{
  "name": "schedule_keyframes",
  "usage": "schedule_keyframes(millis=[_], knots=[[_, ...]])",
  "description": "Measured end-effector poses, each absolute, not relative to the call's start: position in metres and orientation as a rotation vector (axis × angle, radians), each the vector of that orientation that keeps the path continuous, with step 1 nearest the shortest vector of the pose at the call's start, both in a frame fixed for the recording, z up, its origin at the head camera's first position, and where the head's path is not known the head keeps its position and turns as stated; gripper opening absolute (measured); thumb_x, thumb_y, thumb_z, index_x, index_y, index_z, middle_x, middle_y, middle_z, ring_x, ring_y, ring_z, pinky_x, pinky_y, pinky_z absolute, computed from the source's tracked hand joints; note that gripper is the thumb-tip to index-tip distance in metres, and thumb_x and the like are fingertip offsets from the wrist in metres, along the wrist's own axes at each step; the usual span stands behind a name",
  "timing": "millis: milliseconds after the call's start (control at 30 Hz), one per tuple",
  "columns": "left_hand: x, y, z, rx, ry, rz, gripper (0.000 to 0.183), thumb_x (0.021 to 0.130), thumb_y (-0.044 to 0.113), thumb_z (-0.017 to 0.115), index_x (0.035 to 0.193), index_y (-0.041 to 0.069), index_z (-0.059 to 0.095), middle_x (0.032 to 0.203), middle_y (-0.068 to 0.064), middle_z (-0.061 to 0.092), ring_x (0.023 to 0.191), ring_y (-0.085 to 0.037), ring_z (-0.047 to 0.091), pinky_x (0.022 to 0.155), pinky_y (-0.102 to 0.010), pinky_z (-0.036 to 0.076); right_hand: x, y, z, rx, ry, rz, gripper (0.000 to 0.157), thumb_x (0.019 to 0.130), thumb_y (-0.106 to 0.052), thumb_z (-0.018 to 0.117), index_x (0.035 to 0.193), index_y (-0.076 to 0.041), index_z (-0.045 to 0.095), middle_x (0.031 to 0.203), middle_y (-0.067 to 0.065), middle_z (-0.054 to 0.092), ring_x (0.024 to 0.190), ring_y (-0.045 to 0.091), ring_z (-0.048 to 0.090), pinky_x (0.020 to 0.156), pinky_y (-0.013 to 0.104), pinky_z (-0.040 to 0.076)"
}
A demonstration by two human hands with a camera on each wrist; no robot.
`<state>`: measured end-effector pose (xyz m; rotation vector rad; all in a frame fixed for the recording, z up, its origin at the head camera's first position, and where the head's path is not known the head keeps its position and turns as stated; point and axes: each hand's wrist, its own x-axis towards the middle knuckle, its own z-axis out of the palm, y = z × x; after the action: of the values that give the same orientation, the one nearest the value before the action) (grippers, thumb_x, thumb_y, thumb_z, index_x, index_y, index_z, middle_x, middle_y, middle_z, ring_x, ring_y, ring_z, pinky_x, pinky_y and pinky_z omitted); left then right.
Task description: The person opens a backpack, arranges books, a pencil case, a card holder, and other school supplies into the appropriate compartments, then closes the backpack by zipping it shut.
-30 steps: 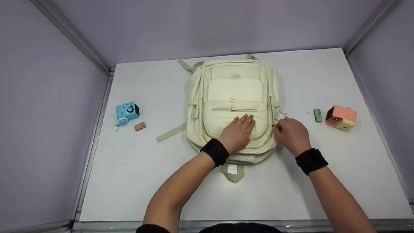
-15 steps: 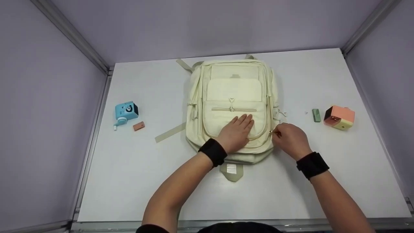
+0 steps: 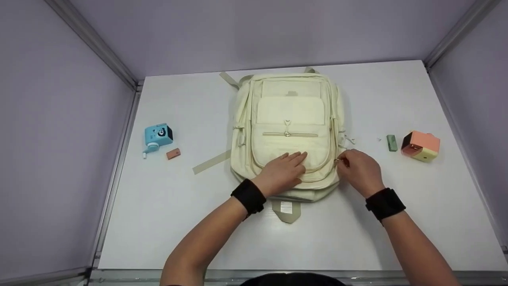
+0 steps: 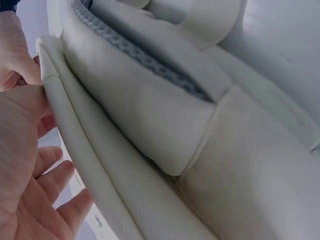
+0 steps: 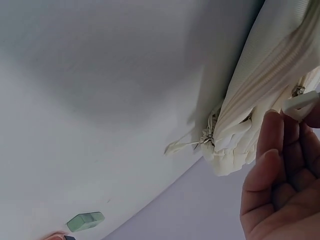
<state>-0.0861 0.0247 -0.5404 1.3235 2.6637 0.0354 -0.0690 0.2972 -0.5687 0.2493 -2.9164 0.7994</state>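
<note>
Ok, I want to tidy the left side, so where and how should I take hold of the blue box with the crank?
I'd hold the blue box by its boxy body, reaching down from above on the far side. The crank juts toward the near left and might swing if grabbed, and the small reddish block lies close on the near side.

Your right hand [image 3: 360, 170], at zipper pull [image 5: 298, 103]: lateral passage available over tabletop [image 3: 381, 99] up to green eraser [image 3: 391, 143]; pale cord [image 5: 175, 147] juts just beyond your knuckles. Left hand [image 3: 280, 172]: cream backpack [image 3: 291, 109] beneath; leftward route crossed by webbing strap [image 3: 211, 162]. Near side: forearms [image 3: 206, 232] flank passable tabletop, bottom tab [image 3: 286, 217] protruding between. Far side: wall [image 3: 274, 35] close behind backpack.
</note>
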Motion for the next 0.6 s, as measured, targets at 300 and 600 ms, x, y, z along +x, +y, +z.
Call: schedule_keyframes(millis=[300, 600], knots=[[-0.080, 0.039, -0.546, 1.213, 2.744, -0.012, 0.028, 0.105, 0.033, 0.059, 0.113, 0.010, 0.073, 0.156, -0.011, 0.046, 0.146, -0.025, 0.040, 0.117, -0.040, 0.034, -0.069, 0.296, -0.565, 0.232, -2.857, 0.805, 0.011, 0.093, -0.012, 0.066, 0.094, -0.005, 0.074, 0.085, 0.007, 0.068, 0.074, 0.023, 0.061, 0.066, 0.041, 0.046], [-0.078, 0.044, -0.549, 1.135, 2.877, 0.214, 0.014, 0.098, 0.016, 0.058, 0.103, 0.006, 0.067, 0.141, -0.009, 0.058, 0.135, -0.021, 0.052, 0.111, -0.039, 0.042, -0.052, 0.297, -0.564, 0.199, -2.855, 0.846, 0.007, 0.090, -0.010, 0.068, 0.086, -0.009, 0.073, 0.078, 0.004, 0.066, 0.067, 0.019, 0.058, 0.062, 0.037, 0.045]])
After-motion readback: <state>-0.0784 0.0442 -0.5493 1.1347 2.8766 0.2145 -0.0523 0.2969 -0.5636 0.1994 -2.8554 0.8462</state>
